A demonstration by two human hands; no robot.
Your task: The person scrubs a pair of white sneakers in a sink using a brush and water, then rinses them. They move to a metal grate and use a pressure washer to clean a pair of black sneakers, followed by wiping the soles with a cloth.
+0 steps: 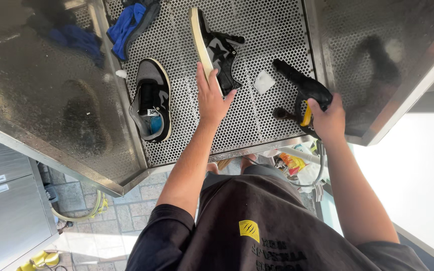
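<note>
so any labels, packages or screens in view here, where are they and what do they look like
Insole label: small white tag with dark marks, inside the grey and black shoe lying left of the left hand.
Colourful packet: red and yellow, crumpled, below the metal table edge, near the right hand.
No screens.

Left hand (212, 100) on tipped sneaker (216, 50), right hand (327, 118) gripping black spray gun (302, 88), second sneaker (151, 100) on perforated tray (277, 30)
</note>
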